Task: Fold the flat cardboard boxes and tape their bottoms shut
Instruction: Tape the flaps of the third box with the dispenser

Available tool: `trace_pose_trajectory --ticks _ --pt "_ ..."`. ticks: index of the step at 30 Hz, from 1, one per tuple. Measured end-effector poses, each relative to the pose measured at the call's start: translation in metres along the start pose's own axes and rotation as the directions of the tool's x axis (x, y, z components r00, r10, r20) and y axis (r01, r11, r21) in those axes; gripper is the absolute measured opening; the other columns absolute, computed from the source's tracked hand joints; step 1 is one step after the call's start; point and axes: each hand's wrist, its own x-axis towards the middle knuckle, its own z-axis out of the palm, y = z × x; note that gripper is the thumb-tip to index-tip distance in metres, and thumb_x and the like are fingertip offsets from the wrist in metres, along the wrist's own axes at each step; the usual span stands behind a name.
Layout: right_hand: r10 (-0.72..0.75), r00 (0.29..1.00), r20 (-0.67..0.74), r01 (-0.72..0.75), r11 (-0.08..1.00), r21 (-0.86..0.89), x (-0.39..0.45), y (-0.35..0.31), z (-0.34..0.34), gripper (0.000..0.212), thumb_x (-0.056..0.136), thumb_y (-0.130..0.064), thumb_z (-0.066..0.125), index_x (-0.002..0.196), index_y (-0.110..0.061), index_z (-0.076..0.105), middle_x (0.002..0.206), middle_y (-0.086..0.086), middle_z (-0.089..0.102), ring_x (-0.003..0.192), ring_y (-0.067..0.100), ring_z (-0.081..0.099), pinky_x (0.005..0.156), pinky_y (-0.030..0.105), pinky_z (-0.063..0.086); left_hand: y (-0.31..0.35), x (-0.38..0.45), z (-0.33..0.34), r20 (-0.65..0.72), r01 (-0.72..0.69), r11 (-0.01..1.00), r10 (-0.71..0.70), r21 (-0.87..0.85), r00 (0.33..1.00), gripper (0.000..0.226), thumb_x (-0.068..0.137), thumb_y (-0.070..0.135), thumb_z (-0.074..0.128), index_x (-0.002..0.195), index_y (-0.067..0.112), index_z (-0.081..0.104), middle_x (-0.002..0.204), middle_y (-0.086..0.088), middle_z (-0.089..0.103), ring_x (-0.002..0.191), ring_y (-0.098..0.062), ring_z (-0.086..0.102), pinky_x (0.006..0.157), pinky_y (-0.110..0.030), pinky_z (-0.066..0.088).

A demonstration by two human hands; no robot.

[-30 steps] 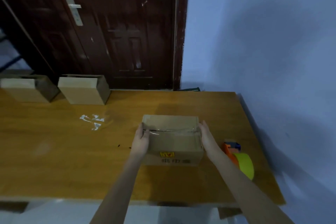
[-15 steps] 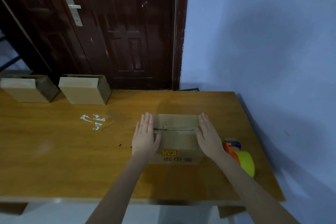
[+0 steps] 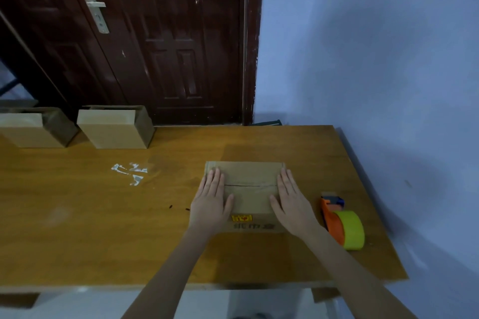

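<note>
Both hands, left hand (image 3: 210, 204) and right hand (image 3: 292, 204), press flat with straight fingers on the cardboard box (image 3: 248, 197) mid-tabletop (image 3: 103, 215), and lifting either for the tape dispenser (image 3: 341, 223) could let flaps spring open

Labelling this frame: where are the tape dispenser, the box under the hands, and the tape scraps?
tape dispenser (image 3: 348, 229), head view, yellow roll.
box (image 3: 248, 176), head view, far flap.
tape scraps (image 3: 131, 172), head view, middle scrap.
</note>
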Motion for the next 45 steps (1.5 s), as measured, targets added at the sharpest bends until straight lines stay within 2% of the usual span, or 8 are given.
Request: trace_pose_trajectory --ticks 4,11,14,17,21,29,36,45 --pt "-0.029 0.998 0.051 0.030 0.999 -0.038 0.005 0.004 -0.008 0.067 0.100 -0.050 0.013 0.151 -0.008 0.001 0.158 0.007 -0.012 0.143 0.012 -0.016 0.114 0.025 -0.005 0.003 0.002 0.000 0.036 0.007 1.000 -0.008 0.011 0.999 0.099 0.076 0.062 -0.031 0.149 0.006 0.005 0.158 -0.009 0.000 0.141 -0.015 -0.013 0.113 -0.029 -0.015" --pt "0.387 0.870 -0.304 -0.258 0.885 0.387 -0.030 -0.015 -0.024 0.052 0.096 -0.027 0.048 0.140 -0.002 0.035 0.150 0.018 0.031 0.129 0.029 0.043 0.098 0.038 0.042 -0.014 0.028 -0.038 -0.009 -0.007 1.000 0.008 0.024 1.000 0.063 0.098 0.049 0.032 0.150 0.017 0.018 0.159 0.000 0.008 0.146 -0.016 0.003 0.118 -0.036 0.011" --pt "0.607 0.740 0.289 -0.577 0.352 0.737 -0.046 -0.036 -0.029 0.061 0.098 -0.031 0.047 0.145 -0.003 0.022 0.144 0.016 0.033 0.126 0.029 0.041 0.095 0.036 0.039 -0.029 0.061 -0.048 0.059 0.044 0.995 -0.039 -0.087 0.998 0.066 0.096 0.051 0.037 0.150 0.019 0.018 0.159 -0.001 0.010 0.146 -0.020 0.002 0.118 -0.042 0.013" --pt "0.351 0.659 0.665 -0.685 -0.086 0.724 -0.050 -0.060 -0.024 0.056 0.097 -0.040 0.048 0.141 -0.009 0.034 0.134 0.014 0.044 0.119 0.030 0.047 0.094 0.040 0.046 -0.042 0.090 -0.048 0.275 0.172 0.943 -0.092 -0.285 0.957 0.067 0.094 0.056 0.039 0.149 0.022 0.024 0.157 -0.004 0.020 0.144 -0.025 0.014 0.116 -0.044 0.019" --pt "0.285 0.677 0.678 -0.678 -0.117 0.726 -0.036 -0.088 -0.004 0.066 0.094 -0.045 0.051 0.145 -0.011 0.028 0.143 0.013 0.039 0.127 0.030 0.043 0.103 0.045 0.043 -0.039 0.095 -0.046 0.507 0.349 0.833 -0.098 -0.429 0.856 0.064 0.095 0.053 0.041 0.148 0.018 0.029 0.153 -0.005 0.028 0.137 -0.028 0.032 0.109 -0.041 0.029" --pt "0.365 0.762 0.534 -0.565 -0.028 0.825 -0.016 -0.074 -0.002 0.086 0.090 -0.038 0.061 0.151 -0.018 0.004 0.149 0.007 0.031 0.128 0.027 0.043 0.100 0.043 0.046 -0.033 0.078 -0.040 0.458 0.330 0.830 -0.103 -0.449 0.883 0.056 0.099 0.041 0.042 0.144 0.008 0.035 0.145 -0.009 0.039 0.130 -0.027 0.042 0.102 -0.036 0.037" --pt "0.349 0.847 0.402 -0.487 0.203 0.850 0.010 -0.022 -0.024 0.069 0.090 -0.026 0.064 0.148 -0.019 0.027 0.145 0.004 0.042 0.124 0.022 0.048 0.092 0.032 0.047 -0.016 0.038 -0.021 0.367 0.299 0.823 -0.120 -0.482 0.922 0.045 0.098 0.040 0.045 0.130 0.009 0.048 0.107 -0.005 0.058 0.084 -0.018 0.057 0.063 -0.026 0.046" --pt "0.338 0.902 0.268 -0.406 0.453 0.794 0.029 0.011 -0.037 0.053 0.097 -0.027 0.053 0.145 -0.014 0.035 0.144 0.006 0.042 0.131 0.022 0.041 0.103 0.034 0.038 0.025 0.015 -0.010 0.315 0.320 0.749 -0.156 -0.580 0.936 0.050 0.098 0.043 0.043 0.134 0.009 0.043 0.125 -0.006 0.057 0.108 -0.023 0.058 0.078 -0.028 0.048"
